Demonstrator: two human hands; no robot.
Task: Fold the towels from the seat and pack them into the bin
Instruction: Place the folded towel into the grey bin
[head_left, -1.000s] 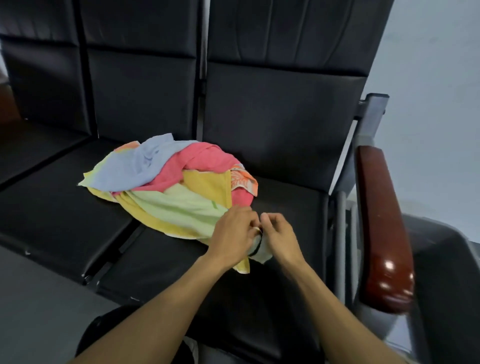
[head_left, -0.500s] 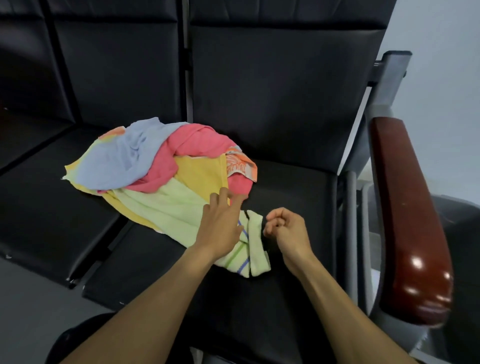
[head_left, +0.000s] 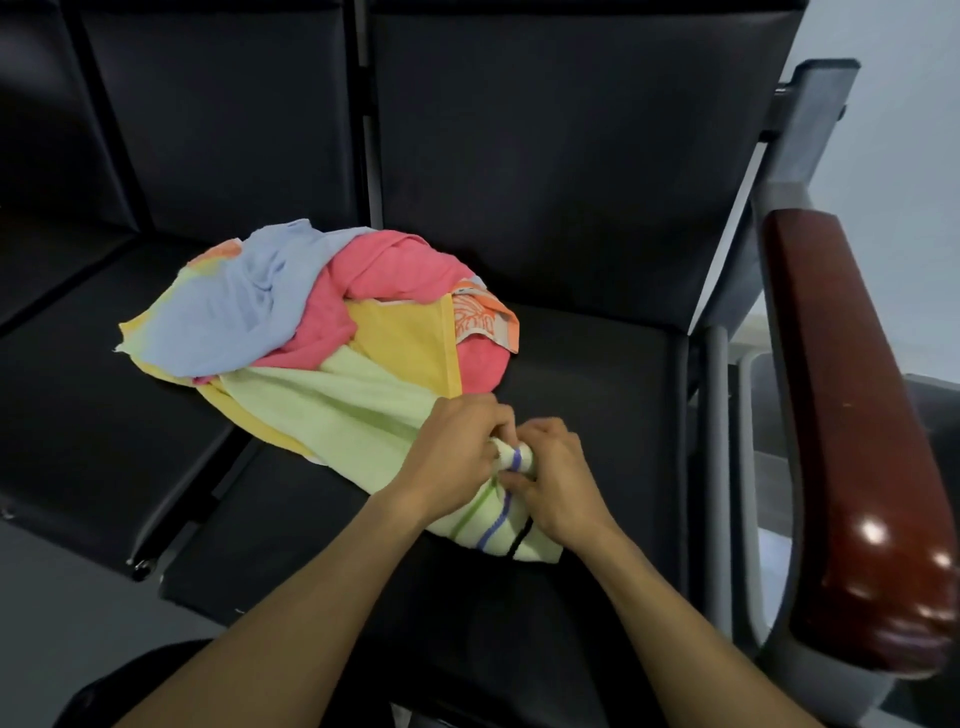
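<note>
A heap of towels lies on the black seat (head_left: 597, 374): a pale blue towel (head_left: 234, 301) on top at the left, a pink towel (head_left: 400, 270) behind, a yellow towel (head_left: 400, 338), and an orange-patterned towel (head_left: 480, 319) at the right. A light green striped towel (head_left: 343, 405) spreads toward me from the heap. My left hand (head_left: 452, 452) and my right hand (head_left: 556, 478) meet at its near corner, both pinching a bunched fold of it. The bin is not in view.
The seat belongs to a row of black padded chairs with tall backrests (head_left: 561, 156). A glossy reddish-brown armrest (head_left: 852, 415) on a grey metal frame (head_left: 810, 119) stands at the right. Grey floor (head_left: 62, 623) shows at lower left.
Half a second ago my left hand lay flat on the green towel and my right fist was beside it; now both hands have closed together on the towel's striped corner.
</note>
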